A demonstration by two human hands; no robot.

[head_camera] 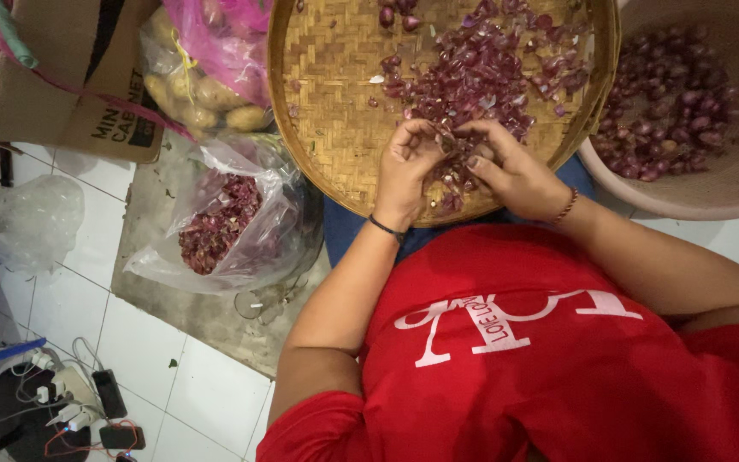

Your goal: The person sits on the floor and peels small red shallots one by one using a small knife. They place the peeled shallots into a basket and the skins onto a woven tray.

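Note:
My left hand (404, 171), with a black band at the wrist, and my right hand (517, 178), with a beaded bracelet, meet over the near rim of a round woven bamboo tray (327, 103). Between the fingertips of both hands is a small purple shallot (459, 147). The fingers hide most of it. Purple shallot skins and pieces (481, 73) are piled on the tray just beyond my hands. A beige basin (729, 184) at the right holds several whole shallots (669, 120).
A clear plastic bag of red skins (224, 222) lies on the floor to the left. Behind it are a bag of potatoes (194, 94), a pink bag (228, 34) and a cardboard box (62, 85). A power strip with chargers (74, 402) sits at the lower left.

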